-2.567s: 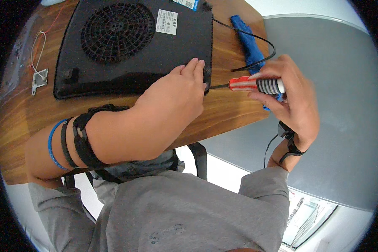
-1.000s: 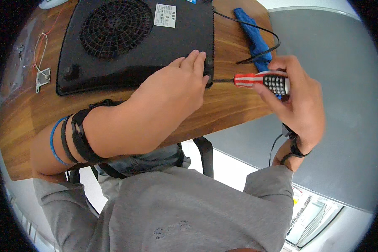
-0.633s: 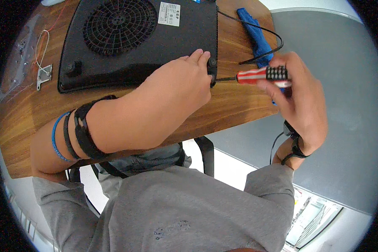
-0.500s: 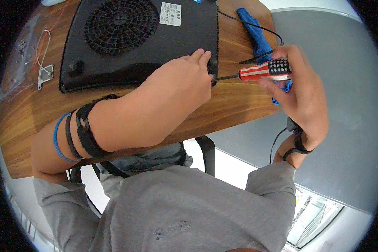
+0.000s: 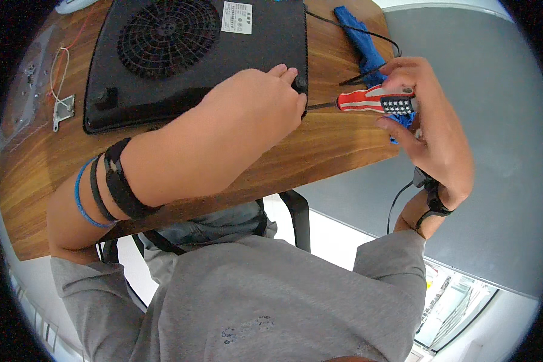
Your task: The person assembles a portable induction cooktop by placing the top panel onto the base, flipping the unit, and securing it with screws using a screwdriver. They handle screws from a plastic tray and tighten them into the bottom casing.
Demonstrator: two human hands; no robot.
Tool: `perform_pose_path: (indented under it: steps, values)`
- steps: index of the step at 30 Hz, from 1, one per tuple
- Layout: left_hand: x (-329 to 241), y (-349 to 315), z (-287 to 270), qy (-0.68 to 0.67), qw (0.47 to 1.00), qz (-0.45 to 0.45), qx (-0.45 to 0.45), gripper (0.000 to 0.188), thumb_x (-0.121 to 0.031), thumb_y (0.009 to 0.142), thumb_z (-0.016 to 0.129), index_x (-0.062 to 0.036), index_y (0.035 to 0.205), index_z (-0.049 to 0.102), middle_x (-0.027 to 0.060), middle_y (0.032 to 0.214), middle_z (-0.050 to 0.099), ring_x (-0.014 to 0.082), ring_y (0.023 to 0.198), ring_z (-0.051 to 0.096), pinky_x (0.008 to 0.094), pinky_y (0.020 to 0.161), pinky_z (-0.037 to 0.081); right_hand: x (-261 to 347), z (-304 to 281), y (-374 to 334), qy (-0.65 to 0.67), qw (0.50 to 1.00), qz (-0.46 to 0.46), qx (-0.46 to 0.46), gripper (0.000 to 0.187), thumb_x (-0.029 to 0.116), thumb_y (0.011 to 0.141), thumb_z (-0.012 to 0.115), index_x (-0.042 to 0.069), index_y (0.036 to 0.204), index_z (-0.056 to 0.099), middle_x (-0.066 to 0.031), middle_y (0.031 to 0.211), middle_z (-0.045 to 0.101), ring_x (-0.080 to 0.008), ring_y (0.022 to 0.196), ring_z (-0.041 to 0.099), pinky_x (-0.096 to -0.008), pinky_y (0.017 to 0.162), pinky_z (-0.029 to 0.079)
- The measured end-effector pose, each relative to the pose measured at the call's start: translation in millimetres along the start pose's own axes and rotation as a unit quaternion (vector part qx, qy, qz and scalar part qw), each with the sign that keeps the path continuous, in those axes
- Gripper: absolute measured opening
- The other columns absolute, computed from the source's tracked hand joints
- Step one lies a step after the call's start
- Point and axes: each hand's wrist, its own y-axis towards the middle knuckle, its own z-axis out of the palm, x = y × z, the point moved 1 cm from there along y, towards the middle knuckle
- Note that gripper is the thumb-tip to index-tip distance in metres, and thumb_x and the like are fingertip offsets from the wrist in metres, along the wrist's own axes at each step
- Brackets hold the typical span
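Observation:
A black induction cooker (image 5: 181, 99) lies upside down on the wooden table, its fan grille and round feet facing up. My left hand (image 5: 256, 108) is laid over its near right corner, fingers bent round the edge beside a foot; the thumb and what lies under the palm are hidden. From the right, my right hand (image 5: 431, 114) holds a screwdriver (image 5: 362, 100) by the rear of its red and white handle, which has a black starred patch. The shaft runs level toward the cooker's right side, its tip hidden at my left fingers.
A blue cloth (image 5: 359, 39) and a black cable (image 5: 374, 33) lie right of the cooker. To the left are a small metal bracket with wires (image 5: 64, 111) and a clear plastic bag (image 5: 27, 90) of small parts. The table's edge (image 5: 320, 172) runs close by my forearms.
The screwdriver handle has turned about its axis: its starred patch has gone from the upper side to the lower. My right fingers have shifted on it. My left hand stays at the corner.

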Motion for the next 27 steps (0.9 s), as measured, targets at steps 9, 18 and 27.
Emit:
perform_pose_path:
  steps: [9,18,27]
  values:
    - [0,-2,2,-0.012,1.000,0.006,-0.025,0.045,-0.011,0.099,0.063,-0.0017,0.143,0.067,0.0260,0.153,0.064,0.0331,0.138,0.069,0.0385,0.098,0.063,6,2,-1,-0.096,0.986,0.127,0.047,0.038,0.003,0.091,0.087,0.007,0.118,0.061,-0.0103,0.111,0.072,-0.0278,0.091,0.074,-0.0365,0.074,0.058]
    - [0,2,-3,-0.033,0.999,0.003,-0.010,0.045,-0.010,0.099,0.062,-0.0011,0.143,0.067,0.0277,0.153,0.063,0.0347,0.140,0.067,0.0395,0.100,0.062,-3,-2,2,-0.081,0.994,0.070,0.034,0.040,0.011,0.091,0.090,0.007,0.117,0.060,-0.0117,0.104,0.073,-0.0308,0.092,0.073,-0.0376,0.078,0.057]
    - [-3,1,-2,-0.016,1.000,-0.011,-0.019,0.048,-0.009,0.099,0.061,-0.0009,0.146,0.065,0.0283,0.157,0.061,0.0356,0.144,0.064,0.0401,0.102,0.062,-5,-7,0,-0.048,0.998,-0.038,0.033,0.045,0.012,0.088,0.092,0.007,0.120,0.061,-0.0127,0.104,0.069,-0.0294,0.091,0.070,-0.0371,0.075,0.056]
